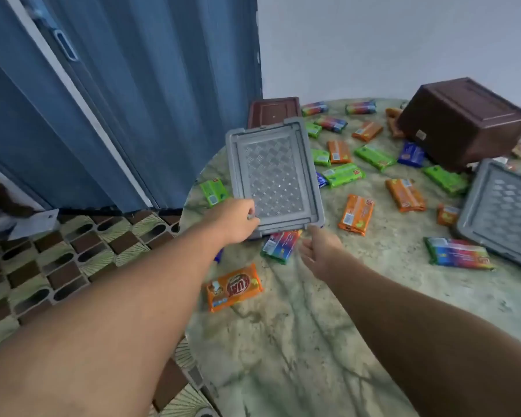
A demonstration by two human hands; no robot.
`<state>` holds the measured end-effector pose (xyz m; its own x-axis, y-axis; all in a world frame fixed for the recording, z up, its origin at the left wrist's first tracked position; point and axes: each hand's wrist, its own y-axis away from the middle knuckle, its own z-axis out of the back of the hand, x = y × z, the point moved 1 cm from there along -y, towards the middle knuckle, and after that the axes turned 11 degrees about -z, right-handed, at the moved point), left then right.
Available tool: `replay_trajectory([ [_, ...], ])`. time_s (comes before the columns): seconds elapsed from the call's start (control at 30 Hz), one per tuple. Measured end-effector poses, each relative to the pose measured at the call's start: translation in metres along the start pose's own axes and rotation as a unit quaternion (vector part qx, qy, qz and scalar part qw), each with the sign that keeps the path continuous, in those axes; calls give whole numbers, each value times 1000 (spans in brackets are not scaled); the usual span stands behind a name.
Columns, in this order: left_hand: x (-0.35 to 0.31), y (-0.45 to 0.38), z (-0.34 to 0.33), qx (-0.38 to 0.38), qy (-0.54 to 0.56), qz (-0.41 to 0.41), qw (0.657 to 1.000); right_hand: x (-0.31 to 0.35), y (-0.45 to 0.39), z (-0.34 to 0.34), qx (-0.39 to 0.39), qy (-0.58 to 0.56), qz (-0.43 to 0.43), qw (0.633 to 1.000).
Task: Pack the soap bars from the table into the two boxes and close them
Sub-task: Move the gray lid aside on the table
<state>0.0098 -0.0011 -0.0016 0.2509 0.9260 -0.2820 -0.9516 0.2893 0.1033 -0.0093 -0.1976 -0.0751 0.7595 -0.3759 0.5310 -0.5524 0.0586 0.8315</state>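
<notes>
A grey box lid [275, 176] with a woven pattern hangs tilted over the left part of the round marbled table [328, 326]. My left hand [238, 219] grips its near left corner. My right hand [321, 251] is open, fingertips at the lid's near right corner. Wrapped soap bars lie scattered: an orange one [234, 287] nearest me, a rainbow one [280, 246] under the lid's edge, several green and orange ones [356, 214] further back. A brown box [460, 123] lies upside down at the back right. Another brown box [272, 111] shows behind the lid.
A second grey lid [506, 212] lies at the right edge, a rainbow soap bar [459, 254] beside it. A blue folding door [118, 100] stands to the left, patterned floor tiles [57, 266] below it. A white wall rises behind the table.
</notes>
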Motion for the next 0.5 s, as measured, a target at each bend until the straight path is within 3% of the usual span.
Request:
replay_trajectory([
  [0.13, 24, -5, 1, 12, 4, -10, 1000, 1, -8, -20, -58, -67, -45, 995],
  [0.33, 45, -12, 9, 17, 33, -28, 999, 9, -13, -51, -48, -103, -65, 991],
  [0.5, 52, -18, 9, 9, 36, -49, 998, 8, -35, -61, -97, -142, -72, 982],
])
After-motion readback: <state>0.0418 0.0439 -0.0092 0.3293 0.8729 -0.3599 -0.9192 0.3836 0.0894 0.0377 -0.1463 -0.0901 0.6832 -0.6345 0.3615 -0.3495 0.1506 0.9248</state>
